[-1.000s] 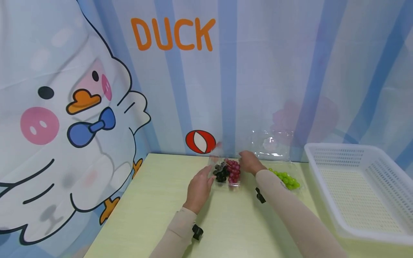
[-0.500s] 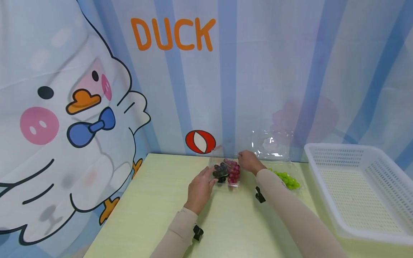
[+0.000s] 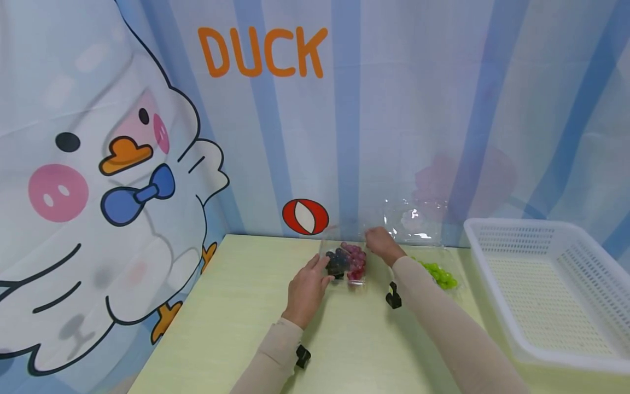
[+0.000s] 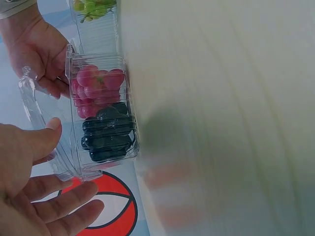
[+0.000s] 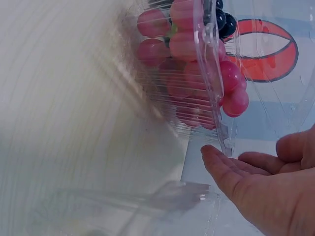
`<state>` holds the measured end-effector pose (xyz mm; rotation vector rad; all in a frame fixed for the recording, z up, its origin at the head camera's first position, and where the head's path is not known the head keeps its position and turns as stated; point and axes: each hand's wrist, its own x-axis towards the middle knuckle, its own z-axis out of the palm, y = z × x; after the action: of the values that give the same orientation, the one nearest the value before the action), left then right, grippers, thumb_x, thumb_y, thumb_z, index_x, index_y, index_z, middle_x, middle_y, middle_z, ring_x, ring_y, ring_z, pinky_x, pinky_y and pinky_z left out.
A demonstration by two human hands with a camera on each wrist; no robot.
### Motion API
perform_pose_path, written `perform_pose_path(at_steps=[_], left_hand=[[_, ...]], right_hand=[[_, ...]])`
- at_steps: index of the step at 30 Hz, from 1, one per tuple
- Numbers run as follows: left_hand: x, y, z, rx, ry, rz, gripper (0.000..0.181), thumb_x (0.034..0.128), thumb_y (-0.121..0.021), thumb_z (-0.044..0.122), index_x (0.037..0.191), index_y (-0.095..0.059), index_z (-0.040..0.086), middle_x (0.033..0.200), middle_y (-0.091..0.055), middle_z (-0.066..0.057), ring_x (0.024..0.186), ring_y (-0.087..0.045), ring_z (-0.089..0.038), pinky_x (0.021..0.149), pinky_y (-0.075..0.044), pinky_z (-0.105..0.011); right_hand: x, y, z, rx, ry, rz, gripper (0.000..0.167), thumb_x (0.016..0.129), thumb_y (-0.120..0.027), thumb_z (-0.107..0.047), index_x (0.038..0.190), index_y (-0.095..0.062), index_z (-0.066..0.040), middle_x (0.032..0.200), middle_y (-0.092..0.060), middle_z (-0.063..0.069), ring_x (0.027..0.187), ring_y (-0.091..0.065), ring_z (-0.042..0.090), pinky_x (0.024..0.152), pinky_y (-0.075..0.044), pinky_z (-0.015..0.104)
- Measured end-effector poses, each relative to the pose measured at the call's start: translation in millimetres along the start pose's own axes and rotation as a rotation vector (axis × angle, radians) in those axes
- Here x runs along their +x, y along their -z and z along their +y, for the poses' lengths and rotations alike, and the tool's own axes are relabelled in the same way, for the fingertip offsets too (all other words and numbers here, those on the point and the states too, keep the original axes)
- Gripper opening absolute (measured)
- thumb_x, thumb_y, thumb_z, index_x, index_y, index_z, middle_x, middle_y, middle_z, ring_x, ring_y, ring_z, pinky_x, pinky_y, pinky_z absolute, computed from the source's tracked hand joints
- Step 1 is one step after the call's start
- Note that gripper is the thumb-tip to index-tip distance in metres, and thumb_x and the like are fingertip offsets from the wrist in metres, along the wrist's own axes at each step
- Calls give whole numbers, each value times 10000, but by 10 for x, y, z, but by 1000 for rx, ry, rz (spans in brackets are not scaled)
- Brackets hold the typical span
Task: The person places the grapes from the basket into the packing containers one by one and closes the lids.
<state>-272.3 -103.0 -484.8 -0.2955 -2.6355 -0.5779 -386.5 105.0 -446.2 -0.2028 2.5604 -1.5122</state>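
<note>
Fruit box between two hands, lid tilted over the grapes

A clear box (image 4: 101, 59) sits on the table (image 3: 231, 306) between the fingers of the left hand (image 3: 306, 290) and the right hand (image 3: 385, 246). Its hinged lid (image 4: 47, 110) stands at a slant, not flush with the rim.

Left hand: fingers spread, thumb well away from them, close to the lid; firm contact not confirmed. Right hand: fingers at the box's far corner, by the lid; whether they pinch the plastic cannot be told.

Contents: black grapes (image 3: 337, 261) nearest the left fingers, red grapes (image 3: 355, 257) on the side toward the right fingers. The right wrist view shows some red ones standing proud of the rim, just beyond the right fingertips.

To the right of the right fingers, partly behind the forearm: a second box (image 3: 454, 262) with green grapes (image 3: 439, 275), its own cover (image 3: 415, 221) upright. Farther right, well apart from the fingers: a white basket (image 3: 521, 223) with slotted walls.

Judgement: step in hand is probably closing the lid. The next move would call for tucking in the proud grapes, then even pressure along the edge.
</note>
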Motion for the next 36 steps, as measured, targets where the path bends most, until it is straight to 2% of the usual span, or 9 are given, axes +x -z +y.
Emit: perform_pose_path(at_steps=[4, 9, 11, 14, 17, 19, 25, 32, 36], left_hand=[[0, -1, -1, 12, 0, -7, 521, 889, -783, 262, 1378, -645, 146, 1434, -593, -165, 1168, -679, -346, 823, -598, -513], [-11, -20, -10, 6, 7, -25, 538, 884, -794, 244, 1392, -638, 158, 1469, -568, -141, 1156, -683, -340, 817, -601, -497], [-14, -34, -16, 5, 10, -32, 545, 882, -796, 241, 1397, -634, 163, 1481, -558, -133, 1159, -681, -338, 820, -600, -495], [-13, -51, -25, 10, 11, -37, 551, 881, -798, 240, 1402, -630, 172, 1491, -551, -120, 1160, -681, -336, 820, -599, -496], [-11, -57, -30, 14, 7, -36, 545, 882, -797, 238, 1397, -634, 172, 1487, -555, -119, 1155, -682, -338, 816, -598, -499], [-10, -60, -34, 17, -1, -31, 541, 880, -798, 238, 1392, -639, 168, 1480, -561, -123, 1149, -684, -340, 811, -599, -499], [-11, -73, -48, 46, -31, -11, 533, 862, -812, 246, 1367, -661, 172, 1461, -578, -120, 1125, -696, -327, 776, -607, -479], [-11, -61, -50, 51, -47, -14, 512, 855, -819, 241, 1342, -679, 165, 1456, -580, -120, 1119, -696, -325, 783, -606, -467], [-5, -61, -53, 47, -45, -30, 520, 850, -823, 240, 1344, -680, 160, 1466, -571, -116, 1135, -691, -320, 799, -605, -468]], right_hand=[[-2, 2, -9, 33, -13, 2, 416, 1081, -245, -223, 1090, -526, 83, 1072, -559, 182, 904, -529, 215, 905, -493, 449], [12, -11, 4, 45, -16, 10, 401, 1095, -219, -274, 820, -425, -67, 971, -527, 150, 972, -540, 263, 955, -488, 489], [14, -16, 3, 19, -16, 20, 417, 1099, -228, -282, 819, -445, -63, 963, -546, 152, 1007, -567, 280, 955, -492, 487], [9, -15, -12, -40, -13, 22, 481, 1108, -235, -284, 1128, -584, 46, 1224, -599, 244, 1212, -565, 369, 1061, -449, 528], [10, -15, -37, -95, -6, 17, 536, 1109, -243, -262, 1482, -419, 80, 1521, -439, 278, 1422, -408, 434, 1174, -330, 548], [15, -18, -47, -112, -2, 7, 552, 1107, -246, -246, 1541, -315, 88, 1592, -327, 283, 1480, -299, 451, 1207, -262, 542], [37, -29, -37, -96, 26, -4, 551, 1080, -267, -170, 1557, -235, 104, 1619, -241, 299, 1507, -216, 463, 1232, -190, 530], [90, -75, -29, -54, -3, 19, 502, 1076, -262, -109, 1505, -315, 147, 1565, -323, 334, 1462, -310, 481, 1207, -265, 535], [173, -119, 28, -47, -31, 55, 408, 1081, -277, -110, 1232, -513, 186, 1265, -547, 342, 1178, -548, 425, 1045, -459, 503]])
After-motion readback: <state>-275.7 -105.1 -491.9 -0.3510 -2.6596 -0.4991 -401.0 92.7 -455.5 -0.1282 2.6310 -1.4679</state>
